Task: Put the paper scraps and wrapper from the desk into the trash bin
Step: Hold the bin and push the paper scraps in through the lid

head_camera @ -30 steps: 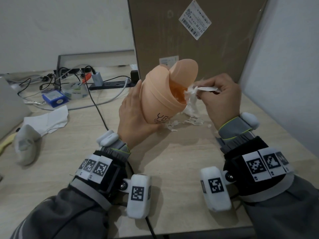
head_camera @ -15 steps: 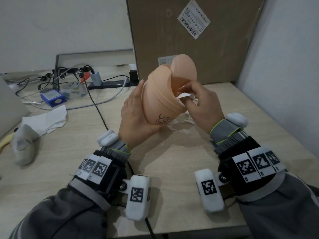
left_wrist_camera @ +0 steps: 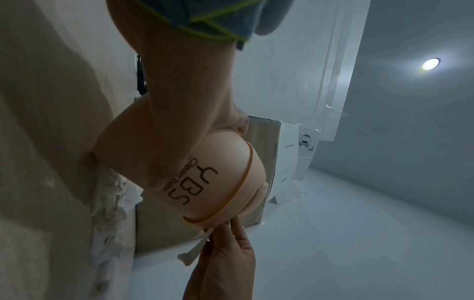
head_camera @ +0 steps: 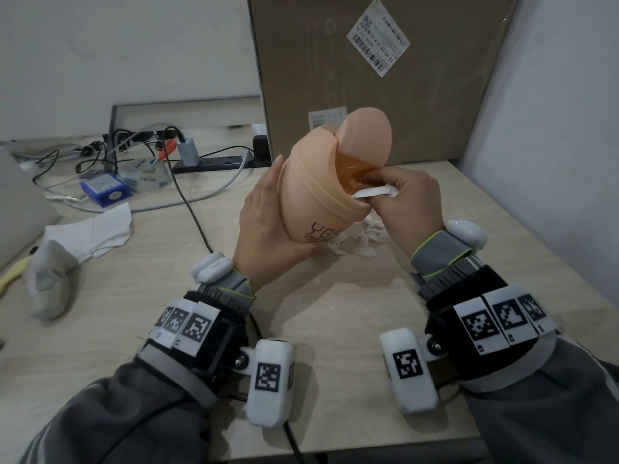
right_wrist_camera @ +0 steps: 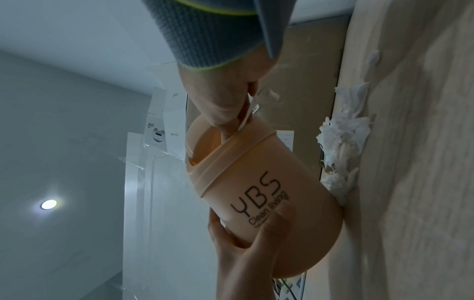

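The bin (head_camera: pixel 321 192), a small peach tub with a swing lid (head_camera: pixel 366 135), is being held tilted toward the right, its base touching the counter (head_camera: pixel 335 313), and the right hand (head_camera: pixel 407 209) is pushing a white scrap (head_camera: pixel 371 193) through the mouth, its fingers and thumb pinching the paper at the rim. In the right wrist view the fingertips (right_wrist_camera: pixel 225 123) are already dipping past the rim while part of the scrap is sticking out beside them, so this piece is going in but is not yet let go. The left hand (head_camera: pixel 268 226) is wrapping around the bin's body from the far side, with the thumb (right_wrist_camera: pixel 277 219) lying across the printed lettering, keeping the tub steady at its angle. Just beside the base, on the right, a loose pile of torn scraps (head_camera: pixel 361 237) is lying on the counter (the wrist views show it pressed right up against the tub), so by my reading the task is partly done at best: one piece is entering and a fair heap is waiting. Whether the pinched piece is the wrapper or plain paper I cannot tell. Farther left, well apart from the bin, a crumpled white sheet (head_camera: pixel 90 229) is lying near a blue box (head_camera: pixel 105 192) and a tangle of cables (head_camera: pixel 134 152); it may also count as scrap. A cardboard box (head_camera: pixel 368 72) is standing behind.
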